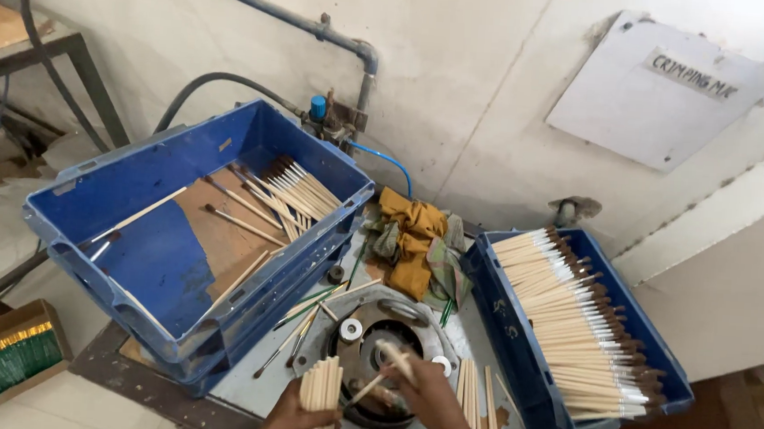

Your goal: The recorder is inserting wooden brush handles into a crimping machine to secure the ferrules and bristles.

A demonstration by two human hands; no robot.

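Note:
My left hand [292,415] grips an upright bundle of pale wooden brush sticks [321,395] at the bottom edge of the view. Just to its right, my right hand [428,394] pinches a single brush stick [381,373] and holds it slanted over the round opening of a grey metal machine head [375,333]. A small stack of sticks [468,395] lies on the machine table beside my right wrist.
A large blue crate [136,182] on the left holds scattered brushes over a brown board. A smaller blue crate [516,338] on the right is packed with rows of brushes. Yellow and green rags [411,238] lie between them. Hoses and a pipe [262,8] run along the wall.

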